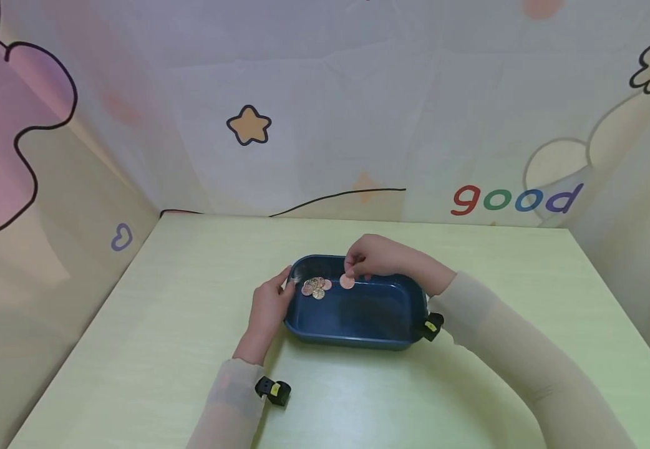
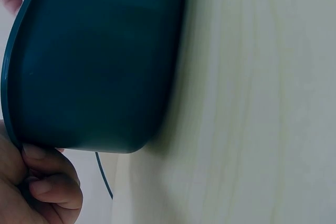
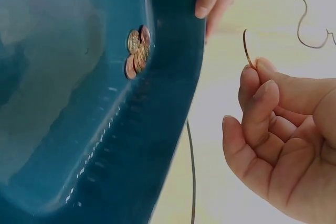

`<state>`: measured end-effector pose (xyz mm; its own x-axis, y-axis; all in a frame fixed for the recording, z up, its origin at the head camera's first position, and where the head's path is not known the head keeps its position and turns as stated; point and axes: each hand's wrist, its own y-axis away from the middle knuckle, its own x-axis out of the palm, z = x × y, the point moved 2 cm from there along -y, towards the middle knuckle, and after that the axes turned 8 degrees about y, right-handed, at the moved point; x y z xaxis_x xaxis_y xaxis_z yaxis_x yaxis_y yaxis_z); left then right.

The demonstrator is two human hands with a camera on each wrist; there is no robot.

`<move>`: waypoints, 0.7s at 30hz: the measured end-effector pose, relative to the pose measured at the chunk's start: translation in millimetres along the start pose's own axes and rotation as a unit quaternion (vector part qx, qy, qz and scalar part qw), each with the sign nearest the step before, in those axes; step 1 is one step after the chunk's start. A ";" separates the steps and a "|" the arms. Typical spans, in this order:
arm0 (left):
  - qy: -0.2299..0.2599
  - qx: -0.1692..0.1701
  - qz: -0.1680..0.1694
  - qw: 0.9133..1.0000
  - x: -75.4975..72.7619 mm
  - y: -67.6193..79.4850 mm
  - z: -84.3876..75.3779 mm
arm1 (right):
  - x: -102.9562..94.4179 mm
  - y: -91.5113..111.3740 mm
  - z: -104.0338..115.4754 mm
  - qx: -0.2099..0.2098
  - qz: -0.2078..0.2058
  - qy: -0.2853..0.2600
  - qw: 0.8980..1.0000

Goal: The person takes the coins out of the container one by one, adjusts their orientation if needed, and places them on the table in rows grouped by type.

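Observation:
A dark blue rectangular tray (image 1: 370, 318) with rounded corners rests on the table. My left hand (image 1: 269, 307) grips its left end, thumb over the rim; curled fingers (image 2: 55, 179) show against the outer wall in the left wrist view. Between thumb and fingertips, my right hand (image 1: 385, 254) pinches a copper-coloured coin (image 1: 347, 282) over the tray's far side. Edge-on, that coin (image 3: 247, 48) looks like a thin curved line in the right wrist view. Several gold and copper coins (image 3: 137, 55) lie in an overlapping cluster on the tray floor, near the left end.
The pale yellow-green table (image 1: 151, 349) extends around the tray on all sides. A printed cloth backdrop (image 1: 325, 125) hangs behind it and at both sides. Black wrist cameras (image 1: 273, 391) sit at both sleeves; the right one is close to the tray's right end.

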<state>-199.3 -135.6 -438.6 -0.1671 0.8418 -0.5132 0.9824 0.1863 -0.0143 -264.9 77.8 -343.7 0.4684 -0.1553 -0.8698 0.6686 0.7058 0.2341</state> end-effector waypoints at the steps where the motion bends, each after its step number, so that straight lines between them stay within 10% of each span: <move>1: 0.001 0.000 0.000 1.000 0.2 0.0 0.2 | -0.4 3.2 -2.4 0.004 -0.001 -0.004 1.000; 21: -0.001 0.007 0.000 1.000 0.4 1.3 0.0 | 2.5 65.1 -42.9 0.058 -0.038 -0.055 0.996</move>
<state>-198.1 -135.1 -438.8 -0.1663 0.8413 -0.5144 0.9836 0.1787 -0.0258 -244.9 152.9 -349.3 0.4703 -0.2840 -0.8356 0.7632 0.6063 0.2234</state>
